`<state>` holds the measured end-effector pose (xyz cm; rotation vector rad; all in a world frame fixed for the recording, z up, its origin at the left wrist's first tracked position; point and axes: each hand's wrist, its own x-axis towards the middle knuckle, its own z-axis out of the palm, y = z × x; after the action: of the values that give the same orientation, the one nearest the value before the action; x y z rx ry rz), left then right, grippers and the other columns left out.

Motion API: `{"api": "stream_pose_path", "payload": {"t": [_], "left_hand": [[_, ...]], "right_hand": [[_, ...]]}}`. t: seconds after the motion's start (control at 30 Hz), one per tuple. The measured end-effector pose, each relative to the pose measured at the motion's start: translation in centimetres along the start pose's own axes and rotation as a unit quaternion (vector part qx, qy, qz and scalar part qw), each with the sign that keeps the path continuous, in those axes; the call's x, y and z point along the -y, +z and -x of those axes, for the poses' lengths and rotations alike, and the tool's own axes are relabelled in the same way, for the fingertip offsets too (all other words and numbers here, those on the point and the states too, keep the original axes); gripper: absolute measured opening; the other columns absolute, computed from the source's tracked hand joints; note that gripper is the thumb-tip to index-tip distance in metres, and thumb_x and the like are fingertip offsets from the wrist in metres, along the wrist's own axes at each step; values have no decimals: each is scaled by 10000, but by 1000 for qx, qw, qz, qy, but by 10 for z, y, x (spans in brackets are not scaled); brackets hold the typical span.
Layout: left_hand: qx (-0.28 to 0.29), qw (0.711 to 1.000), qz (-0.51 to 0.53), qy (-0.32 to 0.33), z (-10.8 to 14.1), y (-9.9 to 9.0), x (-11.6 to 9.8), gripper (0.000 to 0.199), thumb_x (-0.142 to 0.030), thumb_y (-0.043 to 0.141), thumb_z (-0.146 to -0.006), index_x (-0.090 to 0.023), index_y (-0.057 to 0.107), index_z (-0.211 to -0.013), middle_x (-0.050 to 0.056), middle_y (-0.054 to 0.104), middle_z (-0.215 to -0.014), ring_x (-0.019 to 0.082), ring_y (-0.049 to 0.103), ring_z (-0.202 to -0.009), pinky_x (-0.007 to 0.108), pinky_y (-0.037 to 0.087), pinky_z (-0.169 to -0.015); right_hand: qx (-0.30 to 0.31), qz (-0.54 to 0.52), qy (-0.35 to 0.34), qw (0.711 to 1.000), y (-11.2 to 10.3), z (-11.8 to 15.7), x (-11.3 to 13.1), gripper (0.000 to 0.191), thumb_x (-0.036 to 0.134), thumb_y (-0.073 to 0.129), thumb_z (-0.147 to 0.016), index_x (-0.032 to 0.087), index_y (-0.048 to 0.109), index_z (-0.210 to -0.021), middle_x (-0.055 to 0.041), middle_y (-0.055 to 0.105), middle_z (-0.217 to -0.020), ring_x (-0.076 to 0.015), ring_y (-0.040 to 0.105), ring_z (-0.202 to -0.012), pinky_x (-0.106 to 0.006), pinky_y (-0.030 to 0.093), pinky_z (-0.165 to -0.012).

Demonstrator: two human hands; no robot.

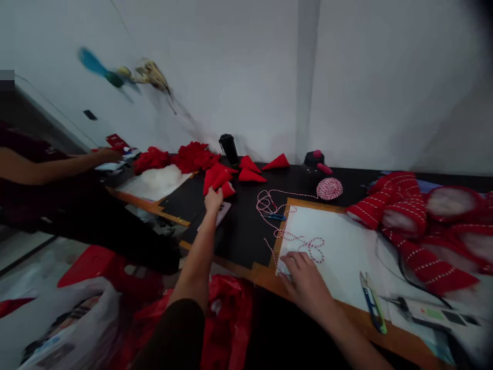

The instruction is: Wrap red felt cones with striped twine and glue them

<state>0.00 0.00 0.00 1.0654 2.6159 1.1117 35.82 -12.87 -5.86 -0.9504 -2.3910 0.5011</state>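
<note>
My left hand (213, 200) reaches across the black table, its fingers closed on the near edge of a red felt cone (228, 190) in a small pile. More red cones (252, 176) lie just behind. A phone-like flat object (223, 211) lies beside my left wrist. My right hand (304, 277) rests at the left edge of a white sheet (339, 241), thumb and fingers apart. Loose red-and-white twine (316, 249) curls beside its fingertips and runs back to a ball (329, 189). A blue tool (276, 217) lies among the loops.
Thread snips (373, 303) and a glue gun (435, 313) lie at right, near stuffed red cones wound with twine (404, 205). A bottle (314, 167) and black tumbler (229, 149) stand behind. White stuffing (162, 177) and a co-worker (50, 169) are at left.
</note>
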Motion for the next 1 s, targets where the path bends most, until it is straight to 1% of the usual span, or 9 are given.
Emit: {"api": "stream_pose_path", "payload": {"t": [0.13,0.33,0.47,0.53,0.63,0.7,0.8,0.9,1.0], "left_hand": [[50,997,49,-40,-29,6,-12,341,-388,555,-941,-125,582,-1156,74,628,-1098,182,640,-924,377,555,-809],[75,987,141,25,-13,23,-26,300,-386,539,-943,-132,590,-1094,68,630,-1045,180,623,-910,370,536,-810],[135,963,209,100,40,38,-40,272,-381,523,-921,-170,559,-1089,16,625,-906,147,617,-806,271,525,-745],[189,939,247,144,81,41,-52,379,-377,570,-878,-216,506,-1215,19,639,-967,150,634,-839,260,533,-761],[354,831,373,212,147,41,-76,722,-347,617,-837,-284,248,-1455,74,628,-1144,202,656,-940,330,551,-823],[423,781,408,211,185,41,-92,777,-329,630,-826,-314,197,-1470,79,610,-1194,216,657,-971,351,551,-844],[485,719,448,217,226,43,-111,778,-314,659,-796,-326,235,-1449,81,571,-1264,235,627,-1058,353,534,-885],[492,697,474,218,248,44,-119,773,-304,701,-755,-309,303,-1417,82,552,-1284,254,586,-1121,333,520,-890],[489,689,502,187,258,42,-120,788,-302,720,-725,-307,327,-1409,78,553,-1294,264,584,-1116,326,516,-871]], "right_hand": [[41,96,54,993,20,-27,12,311,321,689,-812,150,626,-1063,-164,606,-1068,-328,529,-982,-469,469,-812],[58,145,32,987,32,-25,3,136,109,515,-883,151,610,-970,-142,637,-979,-290,547,-935,-432,430,-793],[-28,-28,59,997,-4,-6,-5,141,146,402,-953,183,514,-875,-81,630,-868,-219,565,-846,-372,433,-798],[-91,-193,92,973,-32,4,-9,160,202,353,-990,207,457,-868,-26,601,-794,-168,568,-745,-303,446,-726],[-162,-339,118,919,-78,14,-18,119,309,378,-1008,223,459,-996,14,555,-773,-132,554,-677,-247,454,-650],[-202,-340,114,911,-107,19,-24,208,320,429,-994,227,482,-1172,9,567,-815,-121,541,-664,-229,445,-608],[-234,-268,87,931,-143,26,-32,236,293,479,-973,219,621,-1146,-23,625,-887,-138,592,-818,-260,476,-747],[-258,-240,91,931,-163,33,-38,199,293,550,-934,215,694,-1049,-30,674,-893,-152,625,-853,-285,495,-793],[-252,-244,102,931,-158,34,-45,190,308,565,-925,212,703,-1012,-31,695,-851,-162,650,-807,-284,522,-736]]}}
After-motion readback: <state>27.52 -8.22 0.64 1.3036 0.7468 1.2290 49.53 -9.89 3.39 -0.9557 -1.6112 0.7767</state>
